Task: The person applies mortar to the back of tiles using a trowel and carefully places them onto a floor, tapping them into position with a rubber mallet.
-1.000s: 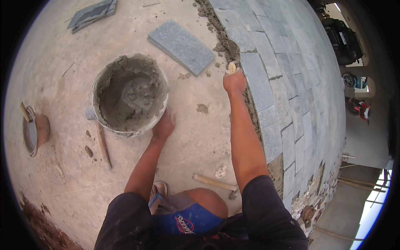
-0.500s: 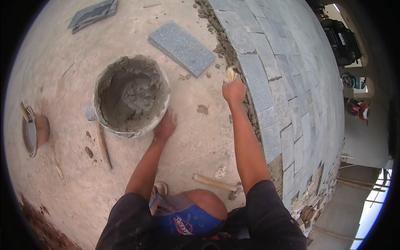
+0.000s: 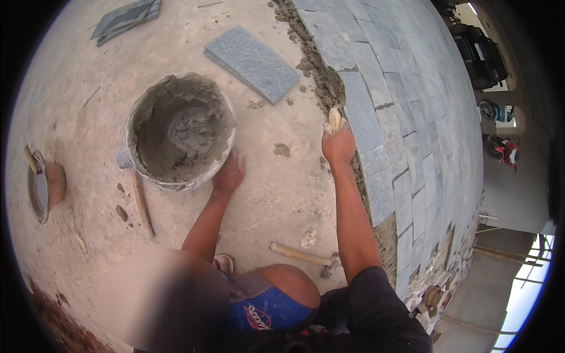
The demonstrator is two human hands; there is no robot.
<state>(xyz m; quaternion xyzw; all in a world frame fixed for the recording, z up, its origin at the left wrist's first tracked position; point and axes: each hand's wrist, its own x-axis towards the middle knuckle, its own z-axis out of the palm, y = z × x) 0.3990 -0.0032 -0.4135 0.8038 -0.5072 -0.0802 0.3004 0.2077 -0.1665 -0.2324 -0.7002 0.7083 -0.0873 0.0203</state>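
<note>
My right hand (image 3: 338, 144) is closed round the pale wooden handle of a trowel (image 3: 335, 119), beside the edge of the laid paving. The trowel's blade is hard to tell from the grey mortar (image 3: 321, 82) there. My left hand (image 3: 229, 173) lies against the near right side of a bucket (image 3: 201, 180), its fingers stretched along the wall and partly hidden. Wet grey mortar (image 3: 191, 129) fills the lower part of the bucket and coats its inner wall. Beyond the bucket, a small stack of grey stone slabs (image 3: 253, 63) lies on the concrete.
Grey stone paving (image 3: 406, 117) covers the right side. A hammer (image 3: 303, 254) lies near my knee. A stick (image 3: 142, 203) and a small pot (image 3: 56, 183) are at left, more slabs (image 3: 126, 20) far left. Blur covers my left upper arm.
My right hand has moved back toward me along the paving edge with the trowel. My left hand stays by the bucket. A blurred patch has appeared at lower left.
</note>
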